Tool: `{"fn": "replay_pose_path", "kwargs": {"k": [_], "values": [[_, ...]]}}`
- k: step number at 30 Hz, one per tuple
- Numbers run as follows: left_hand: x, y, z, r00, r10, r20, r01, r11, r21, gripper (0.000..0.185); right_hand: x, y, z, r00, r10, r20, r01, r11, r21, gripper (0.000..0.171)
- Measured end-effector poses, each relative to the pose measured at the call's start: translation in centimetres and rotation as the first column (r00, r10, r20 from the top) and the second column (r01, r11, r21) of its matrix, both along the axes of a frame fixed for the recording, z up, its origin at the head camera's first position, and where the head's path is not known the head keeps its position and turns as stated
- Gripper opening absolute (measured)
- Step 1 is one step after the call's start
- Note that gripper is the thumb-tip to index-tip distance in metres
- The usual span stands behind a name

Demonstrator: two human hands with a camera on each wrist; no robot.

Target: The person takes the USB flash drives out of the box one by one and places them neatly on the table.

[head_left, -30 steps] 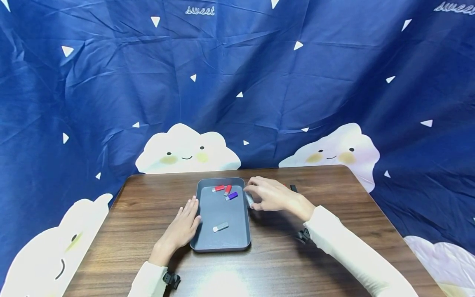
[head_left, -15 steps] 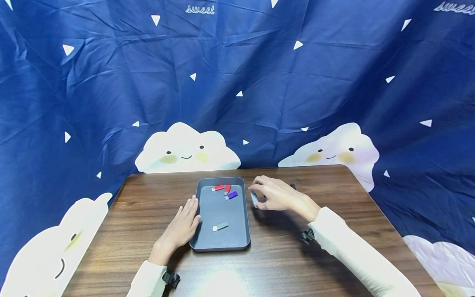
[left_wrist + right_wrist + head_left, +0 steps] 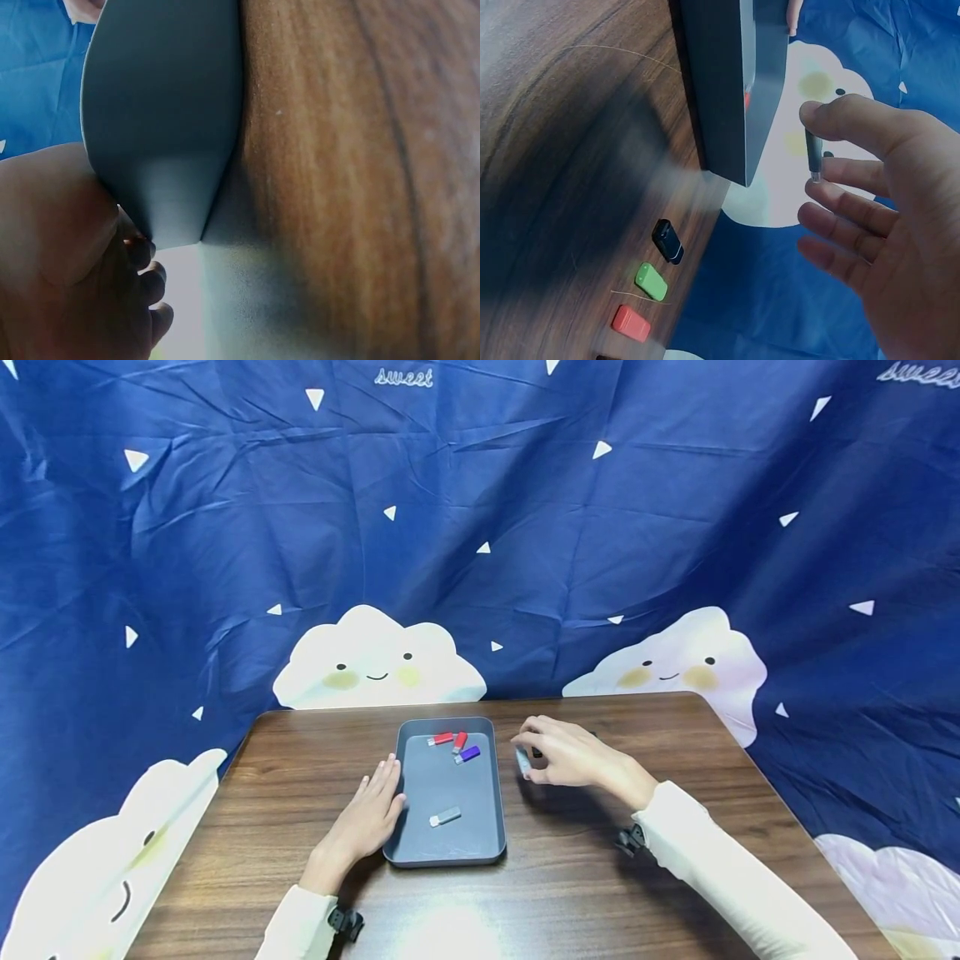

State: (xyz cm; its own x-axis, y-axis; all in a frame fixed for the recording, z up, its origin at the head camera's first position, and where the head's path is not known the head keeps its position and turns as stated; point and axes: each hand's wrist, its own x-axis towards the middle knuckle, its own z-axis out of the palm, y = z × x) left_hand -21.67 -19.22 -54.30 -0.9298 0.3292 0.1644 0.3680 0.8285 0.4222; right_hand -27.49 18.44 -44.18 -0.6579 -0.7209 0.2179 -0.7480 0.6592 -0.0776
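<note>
On the wooden table (image 3: 585, 877), nearest the person, the left hand (image 3: 365, 823) lies flat with straight fingers against the left wall of the grey tray (image 3: 487, 852), holding nothing. A grey USB stick (image 3: 446, 817) lies in the tray's near half. Further out, just right of the tray, the right hand (image 3: 570, 754) pinches a small grey stick (image 3: 813, 156), probably another USB drive, between thumb and forefinger above the table. At the tray's far end lie two red sticks (image 3: 450, 741) and a purple one (image 3: 467, 754).
</note>
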Motion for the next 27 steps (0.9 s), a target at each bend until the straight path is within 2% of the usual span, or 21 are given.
{"fn": "replay_pose_path", "kwargs": {"k": [7, 27], "values": [[-0.1, 0.1, 0.6, 0.998, 0.021, 0.059, -0.018, 0.999, -0.044, 0.063, 0.3, 0.5, -0.3, 0.999, -0.042, 0.024, 0.042, 0.999, -0.006, 0.051], [-0.4, -0.1, 0.5, 0.997, 0.027, 0.074, -0.023, 0.998, -0.052, 0.063, 0.3, 1.9, -1.5, 0.996, -0.085, 0.036, 0.085, 0.996, -0.016, 0.05]]}}
